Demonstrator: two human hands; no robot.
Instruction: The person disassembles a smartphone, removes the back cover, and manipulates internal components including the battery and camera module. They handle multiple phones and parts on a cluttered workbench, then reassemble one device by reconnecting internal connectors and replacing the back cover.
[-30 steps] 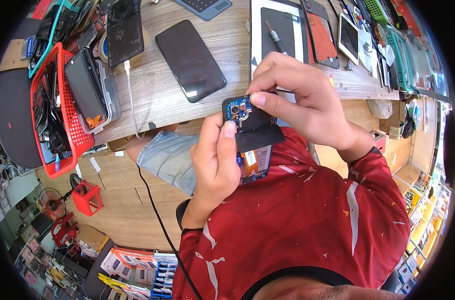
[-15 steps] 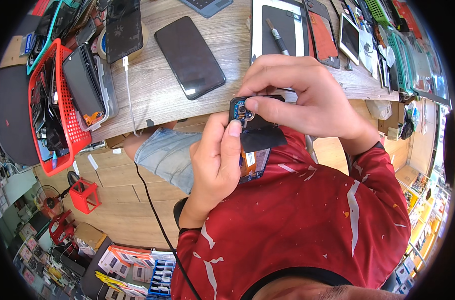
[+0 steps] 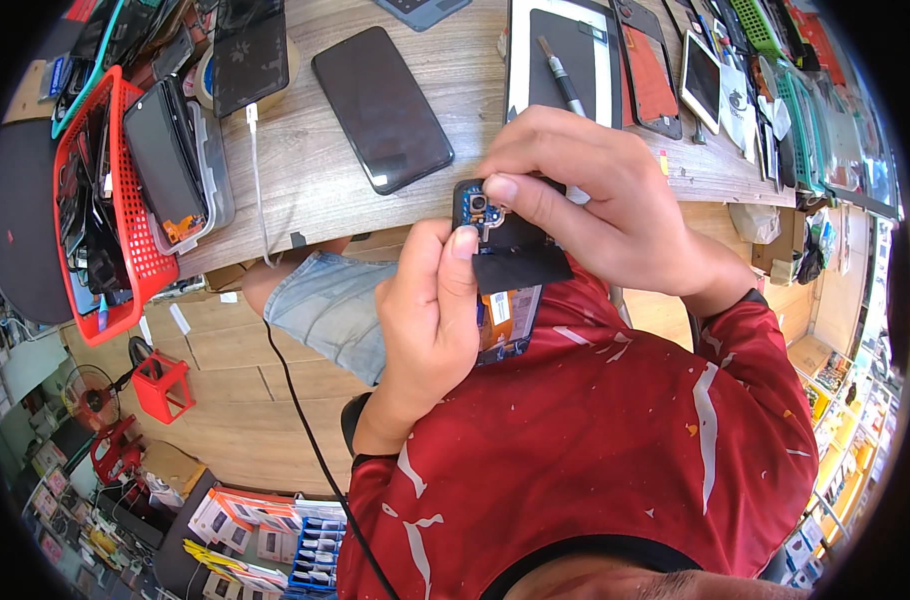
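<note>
An opened phone (image 3: 509,318) is held in front of my chest, its back off and its blue board and camera showing at the upper end. A black flap or sheet (image 3: 520,268) lies across its middle. My left hand (image 3: 435,300) is closed on the phone's left edge, thumb by the board. At the upper end, my right hand (image 3: 595,190) is closed round the phone's top edge, thumb pressed beside the camera. The right fingertips behind the phone are partly hidden.
On the wooden table (image 3: 285,150) lie a dark phone (image 3: 383,110), a white-framed tablet part with a pen-like tool (image 3: 565,85), and a small white phone (image 3: 701,80). A red basket (image 3: 150,270) of phone parts stands at left. A white cable (image 3: 258,180) hangs over the edge.
My right thumb has shifted slightly left and up beside the camera, baring more of the board. The held phone has moved a little left. Both hands keep their hold.
</note>
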